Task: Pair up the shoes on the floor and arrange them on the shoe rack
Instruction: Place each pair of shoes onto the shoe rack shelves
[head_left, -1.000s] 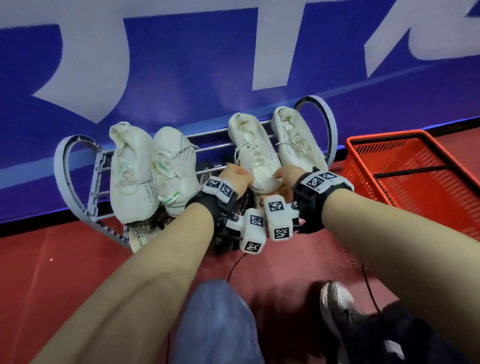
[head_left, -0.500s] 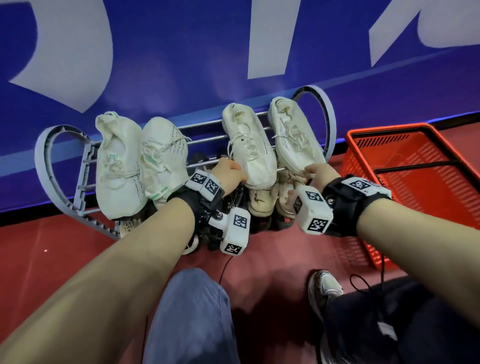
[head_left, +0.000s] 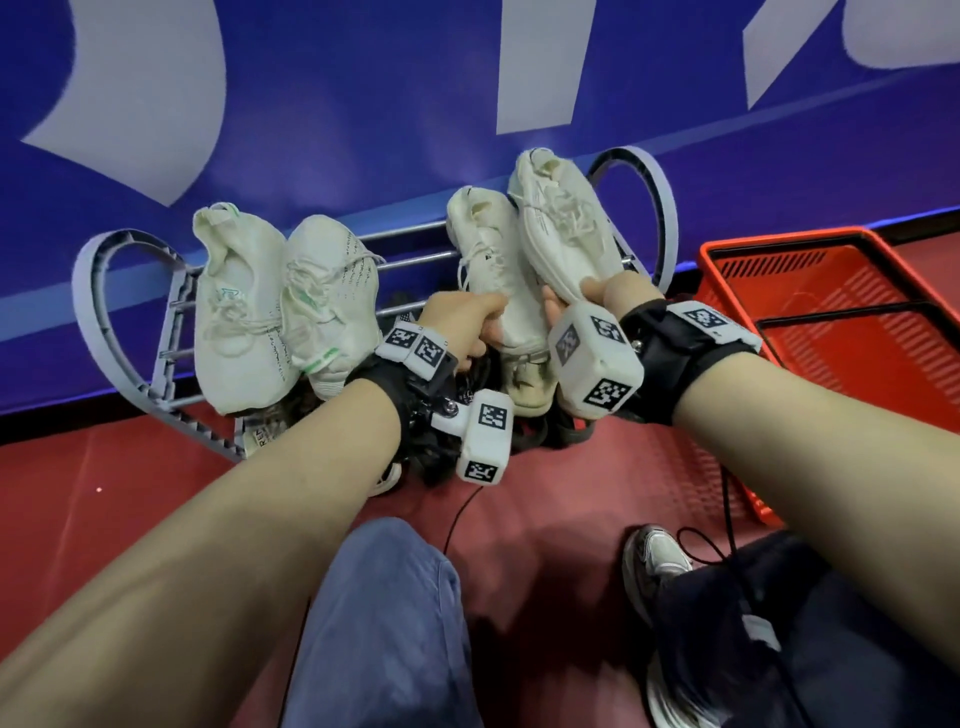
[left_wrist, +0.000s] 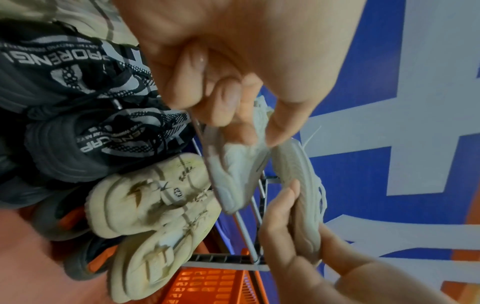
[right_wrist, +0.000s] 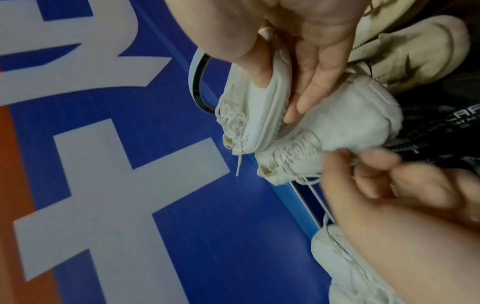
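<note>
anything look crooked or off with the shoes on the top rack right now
Yes. The rightmost white shoe, pinched at its toe by the right hand, sits higher and more tilted than its partner, which the left hand grips. The left pair lies even on the rack.

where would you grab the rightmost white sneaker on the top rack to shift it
Probably at the toe end of the rightmost white sneaker, from the front of the rack: the toe overhangs the front bar toward the person, while the heel points at the wall. The right hand grips it there, thumb on top and fingers under the sole.
</note>
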